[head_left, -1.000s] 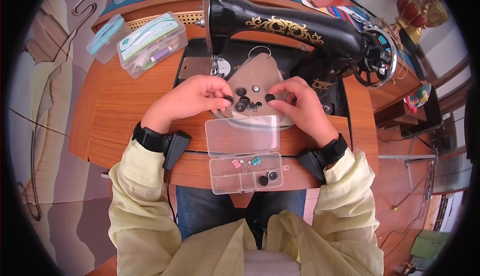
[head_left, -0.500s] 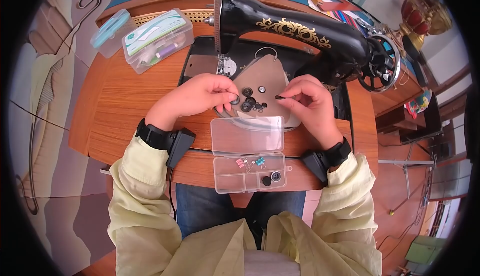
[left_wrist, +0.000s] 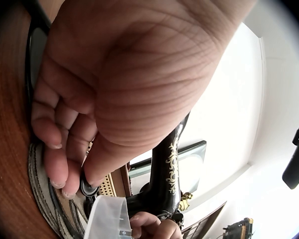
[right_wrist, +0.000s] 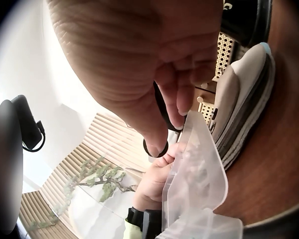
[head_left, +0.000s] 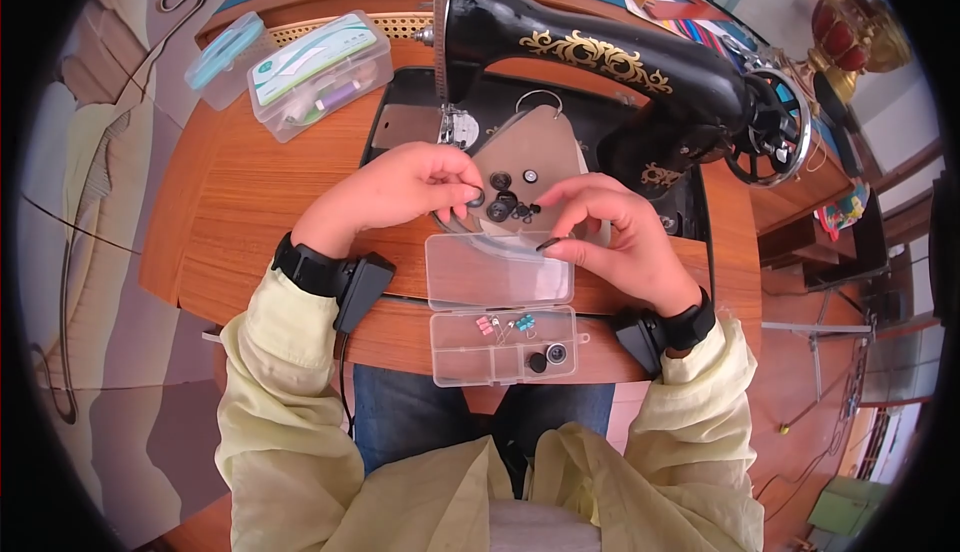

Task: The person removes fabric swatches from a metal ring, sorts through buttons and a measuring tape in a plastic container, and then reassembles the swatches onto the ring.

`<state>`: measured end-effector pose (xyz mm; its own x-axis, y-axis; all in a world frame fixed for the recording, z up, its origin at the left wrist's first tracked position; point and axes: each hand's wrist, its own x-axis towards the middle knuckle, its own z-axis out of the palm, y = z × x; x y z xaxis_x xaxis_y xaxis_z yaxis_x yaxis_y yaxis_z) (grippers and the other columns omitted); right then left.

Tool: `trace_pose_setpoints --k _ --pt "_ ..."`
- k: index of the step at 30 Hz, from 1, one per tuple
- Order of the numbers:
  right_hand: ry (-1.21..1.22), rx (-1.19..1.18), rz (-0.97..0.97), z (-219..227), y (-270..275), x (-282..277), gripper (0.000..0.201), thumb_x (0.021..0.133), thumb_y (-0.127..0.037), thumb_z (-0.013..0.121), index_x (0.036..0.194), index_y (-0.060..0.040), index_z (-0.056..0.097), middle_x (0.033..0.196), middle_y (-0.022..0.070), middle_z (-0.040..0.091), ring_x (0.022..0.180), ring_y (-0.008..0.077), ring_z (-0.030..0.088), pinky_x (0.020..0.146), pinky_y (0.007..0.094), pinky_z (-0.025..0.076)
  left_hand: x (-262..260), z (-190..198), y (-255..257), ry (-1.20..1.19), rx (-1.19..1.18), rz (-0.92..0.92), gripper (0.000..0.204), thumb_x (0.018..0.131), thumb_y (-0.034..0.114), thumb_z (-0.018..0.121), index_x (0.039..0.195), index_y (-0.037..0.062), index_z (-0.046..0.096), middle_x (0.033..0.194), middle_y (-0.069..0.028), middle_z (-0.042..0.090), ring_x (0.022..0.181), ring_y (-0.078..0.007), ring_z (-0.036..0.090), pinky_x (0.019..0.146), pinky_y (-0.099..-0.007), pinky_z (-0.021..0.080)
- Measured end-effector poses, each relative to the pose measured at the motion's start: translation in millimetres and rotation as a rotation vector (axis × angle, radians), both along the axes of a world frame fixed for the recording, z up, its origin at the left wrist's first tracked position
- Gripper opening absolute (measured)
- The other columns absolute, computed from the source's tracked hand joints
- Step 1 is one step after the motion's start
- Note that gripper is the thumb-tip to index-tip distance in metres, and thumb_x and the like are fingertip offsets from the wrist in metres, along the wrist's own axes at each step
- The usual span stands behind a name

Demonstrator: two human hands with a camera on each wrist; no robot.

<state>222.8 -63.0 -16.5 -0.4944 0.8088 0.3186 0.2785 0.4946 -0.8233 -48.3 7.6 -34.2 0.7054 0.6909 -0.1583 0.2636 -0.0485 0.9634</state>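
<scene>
- Now, at the far left of the table [head_left: 235, 202], a clear box [head_left: 320, 72] with a purple spool inside stands beside an open-looking box [head_left: 230, 62].
- The left hand [head_left: 405, 192] pinches a black button [head_left: 475, 197] between thumb and fingers, just beside the left edge of the brown board [head_left: 535, 147].
- Loose buttons lie on that board: a dark cluster [head_left: 502, 210] and, just beyond it, one with a pale centre [head_left: 530, 176].
- Nearer the body, the case [head_left: 458, 364] lies with its lid [head_left: 480, 272] folded back toward the board. Its base holds pink clips [head_left: 486, 325], teal clips [head_left: 526, 322] and two round dark pieces [head_left: 538, 362].
- The right hand [head_left: 630, 242] has just come down toward the body. It grips a second button [head_left: 548, 244] at the thumb's tip, fingers bent, above the lid's far right part. That leaves this button off the board and nearer the case, and the two held buttons farther apart.
- Beyond the hands, the black sewing machine [head_left: 600, 47] reaches rightward to its handwheel [head_left: 770, 127].
</scene>
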Motion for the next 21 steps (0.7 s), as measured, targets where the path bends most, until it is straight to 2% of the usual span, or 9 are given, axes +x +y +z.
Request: trace_pose_setpoints --k 1,4,7,10,13,17,20,21 --pt "0.003 -0.018 -0.018 1 -1 -1 0.013 0.077 -0.005 0.077 0.085 -0.0076 0.065 0.103 0.0015 0.064 0.081 0.0084 0.055 0.064 0.0216 0.043 1 -1 0 -0.002 0.000 0.002 0.015 0.094 0.013 0.059 0.102 0.0004 0.063 0.084 -0.0035 0.065 0.075 -0.0109 0.060 0.069 -0.0259 0.051" --pt "-0.035 -0.253 -0.011 -4 -1 3 0.012 0.079 -0.001 0.074 0.086 -0.0065 0.065 0.100 0.0009 0.063 0.080 0.0061 0.052 0.066 0.0210 0.041 0 1 0 0.010 -0.004 -0.004 0.014 0.095 0.014 0.060 0.101 0.0021 0.063 0.086 0.0006 0.065 0.075 -0.0066 0.058 0.069 -0.0222 0.049" --pt "-0.058 -0.300 0.002 -1 -3 2 0.012 0.081 0.000 0.073 0.087 -0.0056 0.064 0.092 -0.0010 0.061 0.078 0.0052 0.050 0.066 0.0209 0.040 0 0 0 -0.003 -0.011 -0.003 0.014 0.094 0.014 0.060 0.101 0.0018 0.063 0.086 0.0010 0.064 0.075 -0.0064 0.058 0.069 -0.0221 0.049" --pt "-0.098 -0.187 -0.062 -1 -2 5 0.013 0.080 -0.001 0.073 0.088 -0.0048 0.064 0.088 -0.0020 0.061 0.075 0.0052 0.049 0.065 0.0209 0.040 0 2 -1 -0.013 -0.016 -0.015 0.013 0.095 0.013 0.060 0.101 0.0015 0.063 0.085 0.0014 0.063 0.074 -0.0060 0.057 0.068 -0.0219 0.048" --pt "-0.093 -0.022 -0.141 -7 6 11 0.016 0.077 -0.003 0.075 0.087 -0.0054 0.063 0.079 -0.0008 0.055 0.065 0.0098 0.044 0.060 0.0245 0.040 0 -2 1 -0.026 0.017 -0.013 0.012 0.095 0.012 0.059 0.101 0.0015 0.062 0.084 0.0017 0.063 0.073 -0.0058 0.057 0.068 -0.0217 0.048" --pt "0.018 0.036 -0.212 -2 6 8 0.016 0.075 -0.003 0.076 0.086 -0.0052 0.064 0.079 -0.0004 0.054 0.066 0.0102 0.043 0.064 0.0239 0.040 -1 -1 0 -0.015 0.009 0.020 0.011 0.095 0.011 0.059 0.099 0.0014 0.062 0.082 0.0017 0.062 0.073 -0.0058 0.056 0.067 -0.0218 0.047" --pt "0.017 -0.112 -0.116 1 1 11 0.014 0.078 -0.002 0.075 0.087 -0.0024 0.066 0.093 0.0027 0.061 0.078 0.0090 0.053 0.067 0.0229 0.042 -3 -3 2 -0.014 0.026 0.053 0.011 0.095 0.011 0.060 0.098 0.0013 0.062 0.081 0.0016 0.062 0.072 -0.0059 0.056 0.067 -0.0219 0.047" --pt "0.022 -0.152 -0.035 4 -3 9 0.013 0.078 -0.001 0.076 0.087 -0.0021 0.067 0.091 0.0032 0.062 0.077 0.0097 0.055 0.067 0.0234 0.043 -2 -2 2 -0.008 0.038 0.062 0.011 0.095 0.011 0.060 0.097 0.0012 0.062 0.081 0.0015 0.062 0.072 -0.0059 0.056 0.067 -0.0219 0.047"
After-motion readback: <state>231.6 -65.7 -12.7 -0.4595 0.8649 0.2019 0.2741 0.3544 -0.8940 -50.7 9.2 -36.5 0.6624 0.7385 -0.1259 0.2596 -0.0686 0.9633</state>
